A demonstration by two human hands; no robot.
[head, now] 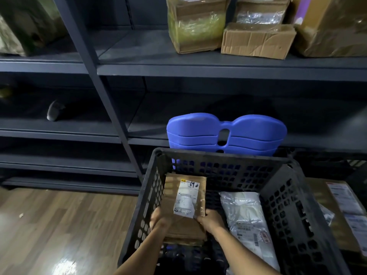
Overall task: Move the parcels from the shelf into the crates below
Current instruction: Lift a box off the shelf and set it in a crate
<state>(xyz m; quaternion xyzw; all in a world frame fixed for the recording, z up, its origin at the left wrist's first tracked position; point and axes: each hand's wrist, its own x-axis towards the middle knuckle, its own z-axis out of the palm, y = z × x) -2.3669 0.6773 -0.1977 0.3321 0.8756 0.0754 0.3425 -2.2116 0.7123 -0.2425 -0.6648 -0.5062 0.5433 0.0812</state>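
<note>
Both my hands are down inside a black plastic crate (286,195), on a flat brown cardboard parcel (184,199) with a white label. My left hand (158,219) grips its left edge and my right hand (210,220) grips its right near corner. The parcel lies on the left side of the crate, over another brown piece beneath it. A white plastic mailer bag (246,221) lies in the crate's right half. On the upper shelf (139,66) stand several cardboard boxes: one wrapped in yellowish film (195,24), a dented one (258,40), and larger ones to the right.
Blue plastic stools (224,133) are stacked behind the crate against the dark metal rack (103,96). A second container at the right holds a labelled brown parcel (343,207). Wooden floor (49,225) lies to the left. A dark object (54,111) lies on a lower left shelf.
</note>
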